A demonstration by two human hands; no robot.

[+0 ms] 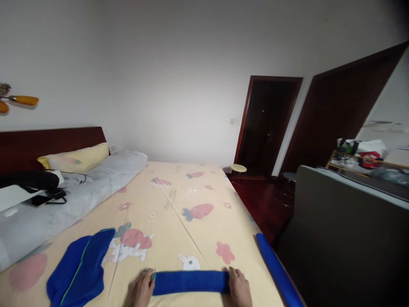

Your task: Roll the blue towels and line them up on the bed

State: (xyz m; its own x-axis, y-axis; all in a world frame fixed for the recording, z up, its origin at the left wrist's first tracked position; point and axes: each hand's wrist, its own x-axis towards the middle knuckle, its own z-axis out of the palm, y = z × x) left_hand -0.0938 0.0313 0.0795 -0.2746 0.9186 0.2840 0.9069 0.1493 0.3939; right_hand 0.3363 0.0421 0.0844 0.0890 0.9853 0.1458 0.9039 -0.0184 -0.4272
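Your grip sits at both ends of one rolled blue cloth (191, 282): your left hand (142, 291) cups the end at 9 o'clock and your right hand (240, 289) cups the end at 3 o'clock, fingers curled against the roll rather than spread wide. Holding it by the two ends likely keeps the roll tight and straight, so it cannot unwind. The roll lies crosswise on the bed (179, 213), close to the near edge, right in front of you at 6 o'clock in the view.

Out at 9 o'clock from the roll lies a second blue piece, a loose blue garment (79, 270) with a thin green line, flat and unrolled, well apart from your hands. At 3 o'clock a long blue tube (277, 273) runs along the bed's edge, apart from your right hand.

So you have three blue things: one rolled, one loose, one long along the edge.

Farther out, at 10 o'clock, one grey quilt (79, 192) lies along the bed's side, with one yellow pillow (76, 157) at the headboard and one phone (40, 200) lying on the quilt. At 1 o'clock stand two dark doors (268, 123).
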